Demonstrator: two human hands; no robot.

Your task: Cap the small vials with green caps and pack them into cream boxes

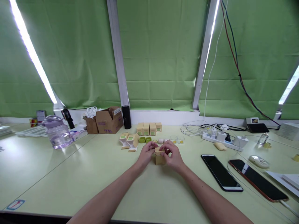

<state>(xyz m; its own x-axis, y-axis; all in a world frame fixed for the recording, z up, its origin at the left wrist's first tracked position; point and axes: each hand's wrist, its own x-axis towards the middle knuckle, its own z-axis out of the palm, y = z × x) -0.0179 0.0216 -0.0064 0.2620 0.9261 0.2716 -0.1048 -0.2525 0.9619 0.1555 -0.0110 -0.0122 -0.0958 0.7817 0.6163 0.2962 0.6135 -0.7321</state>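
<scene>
A small brown cardboard box [160, 160] stands upright on the table in front of me, its top flap [159, 150] near my fingertips. My left hand [147, 153] grips the box's upper left edge with bent fingers. On the other side, my right hand [173, 155] holds the upper right, thumb and fingers at the lid. Just behind are green ring-shaped pieces [145, 140], small pale rolls [161, 141] and clear round cases with yellow bits [177, 140]. Two opened cartons [132, 142] lie to the left, and several closed small boxes [149, 128] stand in a row farther back.
To the right lie two phones [221, 173] [258, 179], a power strip [225, 140] with chargers and cables, and a beige oval object [220, 146]. A lilac water jug [58, 132], a large carton [109, 119] and a black cylinder [126, 117] stand at the left and back.
</scene>
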